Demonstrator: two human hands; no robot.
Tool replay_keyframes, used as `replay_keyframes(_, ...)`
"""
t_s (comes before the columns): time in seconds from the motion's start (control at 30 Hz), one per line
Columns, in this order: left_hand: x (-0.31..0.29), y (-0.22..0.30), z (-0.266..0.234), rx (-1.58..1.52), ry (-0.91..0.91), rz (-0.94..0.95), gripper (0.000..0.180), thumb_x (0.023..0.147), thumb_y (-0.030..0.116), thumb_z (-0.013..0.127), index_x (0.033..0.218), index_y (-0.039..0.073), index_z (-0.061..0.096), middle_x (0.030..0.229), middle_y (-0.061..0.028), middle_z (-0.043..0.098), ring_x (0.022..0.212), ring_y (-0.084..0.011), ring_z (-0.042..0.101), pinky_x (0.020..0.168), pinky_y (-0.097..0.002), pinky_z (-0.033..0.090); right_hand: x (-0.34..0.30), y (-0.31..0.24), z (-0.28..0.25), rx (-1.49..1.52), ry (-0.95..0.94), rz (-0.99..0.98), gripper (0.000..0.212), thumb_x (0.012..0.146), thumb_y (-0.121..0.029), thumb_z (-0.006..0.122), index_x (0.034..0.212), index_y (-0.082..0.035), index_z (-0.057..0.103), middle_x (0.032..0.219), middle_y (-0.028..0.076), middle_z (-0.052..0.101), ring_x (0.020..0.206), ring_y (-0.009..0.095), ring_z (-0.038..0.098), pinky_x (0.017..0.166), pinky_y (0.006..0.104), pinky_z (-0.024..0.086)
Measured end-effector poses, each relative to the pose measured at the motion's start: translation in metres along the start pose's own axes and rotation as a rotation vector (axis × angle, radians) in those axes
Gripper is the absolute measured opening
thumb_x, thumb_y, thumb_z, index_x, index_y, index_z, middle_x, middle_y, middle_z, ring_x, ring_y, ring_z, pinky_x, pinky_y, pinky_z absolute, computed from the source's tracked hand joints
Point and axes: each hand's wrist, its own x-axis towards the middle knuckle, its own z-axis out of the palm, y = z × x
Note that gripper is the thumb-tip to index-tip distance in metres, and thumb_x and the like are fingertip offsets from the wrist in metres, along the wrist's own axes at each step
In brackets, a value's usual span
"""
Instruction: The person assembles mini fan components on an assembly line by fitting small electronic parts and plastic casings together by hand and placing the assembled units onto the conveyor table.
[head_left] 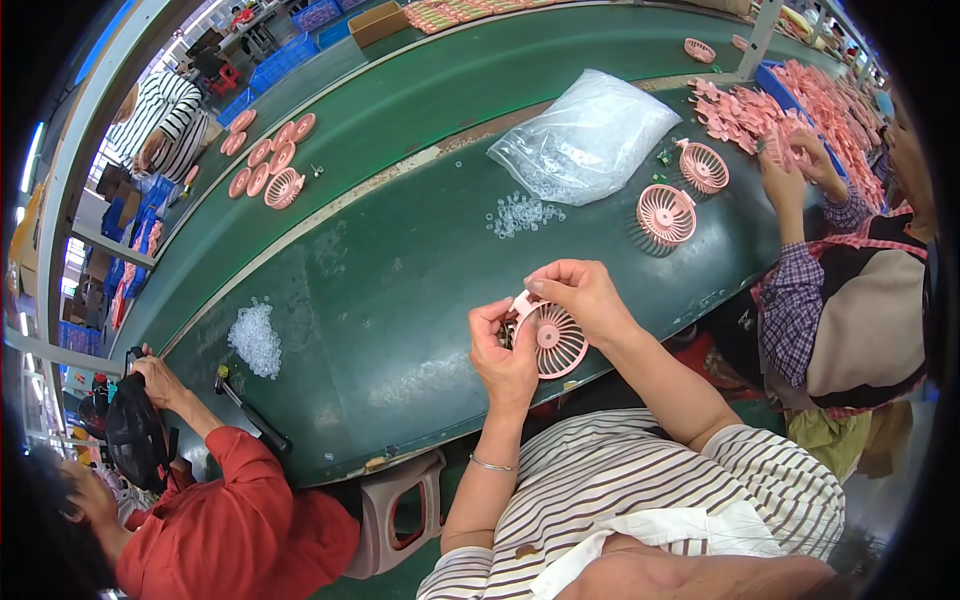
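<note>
A round pink fan housing (553,342) with a slotted grille is at the table's near edge, in front of my body. My left hand (503,355) grips it by its left side, thumb and fingers around the short neck. The fingers of my right hand (585,292) are pinched together at the pale tab on top of that neck; any small part between them is too small to make out. Two more pink fan housings (666,214) (704,167) stand to the right, with small green circuit pieces beside them.
A see-through bag of small parts (590,135) lies beyond my hands, with loose tiny rings (522,215) by it. Another pile (256,338) sits left, near a black-handled tool (250,408). Co-workers sit on both sides. Pink parts (270,158) rest on the conveyor belt (370,120).
</note>
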Motion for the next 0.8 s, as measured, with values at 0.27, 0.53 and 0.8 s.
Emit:
replay_keyframes(0.27,0.002,-0.005,0.000,-0.026,0.055,0.024,0.025,0.078,-0.005,0.063,0.101,-0.002,0.053,0.090,-0.0109,0.063,0.084,-0.0152,0.063,0.076,-0.0267,0.050,0.000,0.010,0.001,-0.102,-0.034,-0.128,0.013,0.084,-0.005,0.064,0.092,0.005,0.065,0.082,0.007,0.065,0.071,0.011,0.061,0.063,0.0243,0.050)
replay_keyframes(0.53,-0.001,0.001,-0.004,-0.004,0.168,-0.010,0.030,0.078,-0.004,0.063,0.106,0.000,0.053,0.084,-0.0073,0.061,0.078,-0.0136,0.060,0.073,-0.0266,0.049,-0.025,0.013,0.020,-0.963,-0.029,-1.072,0.027,0.074,0.001,0.057,0.101,0.004,0.060,0.087,0.015,0.059,0.080,0.033,0.056,0.074,0.0412,0.043)
replay_keyframes(0.8,0.005,-0.009,-0.005,-0.034,0.107,-0.012,0.031,0.079,-0.006,0.063,0.108,0.002,0.062,0.094,-0.0082,0.063,0.082,-0.0141,0.061,0.073,-0.0268,0.050,-0.014,0.007,0.014,-0.854,-0.079,-0.800,0.022,0.078,0.004,0.056,0.100,0.005,0.062,0.101,0.017,0.061,0.091,0.033,0.060,0.077,0.0368,0.050)
